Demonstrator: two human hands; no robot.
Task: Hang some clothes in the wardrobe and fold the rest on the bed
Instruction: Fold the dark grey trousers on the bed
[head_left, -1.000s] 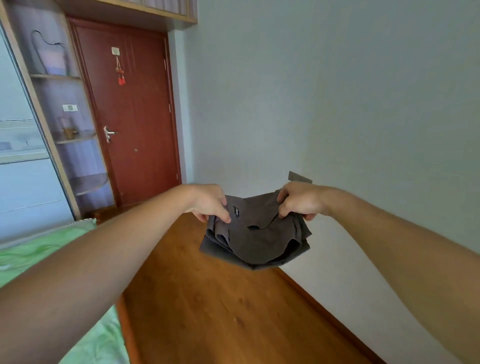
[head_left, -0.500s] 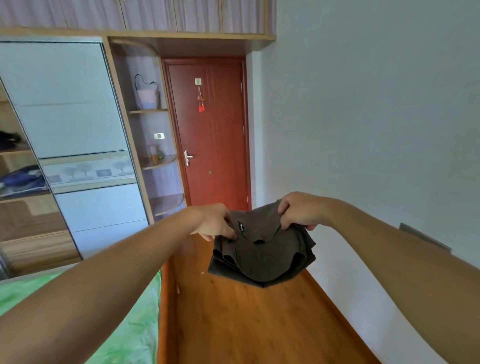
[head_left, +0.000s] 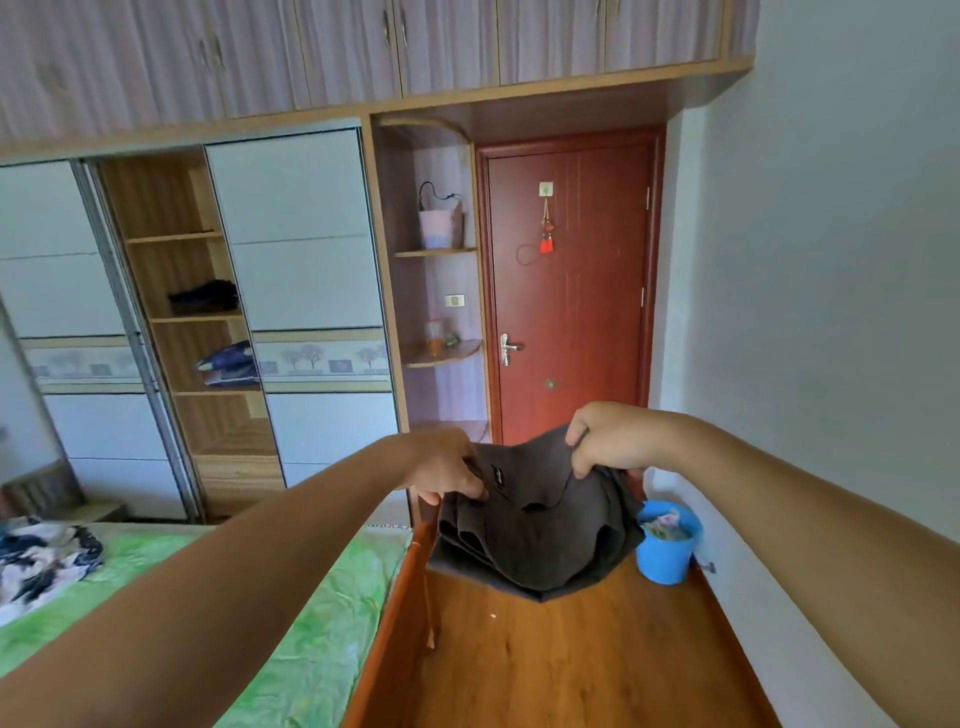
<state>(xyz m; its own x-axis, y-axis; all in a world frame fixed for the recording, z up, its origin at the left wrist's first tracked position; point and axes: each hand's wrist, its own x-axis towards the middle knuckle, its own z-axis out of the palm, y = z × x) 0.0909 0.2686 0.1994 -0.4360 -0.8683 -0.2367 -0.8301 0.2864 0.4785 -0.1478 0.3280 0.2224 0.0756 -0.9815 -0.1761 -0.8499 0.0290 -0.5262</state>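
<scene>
A folded dark grey garment (head_left: 535, 530) hangs in the air over the wooden floor, held by both hands. My left hand (head_left: 447, 467) pinches its left top edge and my right hand (head_left: 608, 441) grips its right top edge. The wardrobe (head_left: 218, 322) stands ahead on the left with its sliding door drawn aside, showing open shelves. A dark folded item (head_left: 205, 296) lies on one shelf and a blue folded item (head_left: 228, 364) on the shelf below. The bed (head_left: 291, 623) with a green sheet is at the lower left, with a black-and-white patterned cloth (head_left: 41, 561) on it.
A red-brown door (head_left: 566, 291) is shut straight ahead, with corner shelves (head_left: 436, 312) to its left. A blue bucket (head_left: 667, 545) stands on the floor by the right wall. The bed's wooden side rail (head_left: 400, 597) borders a strip of wooden floor (head_left: 571, 660).
The view has swung left and up, bringing the wardrobe, the bed and the blue bucket into sight. Both hands keep hold of the grey garment.
</scene>
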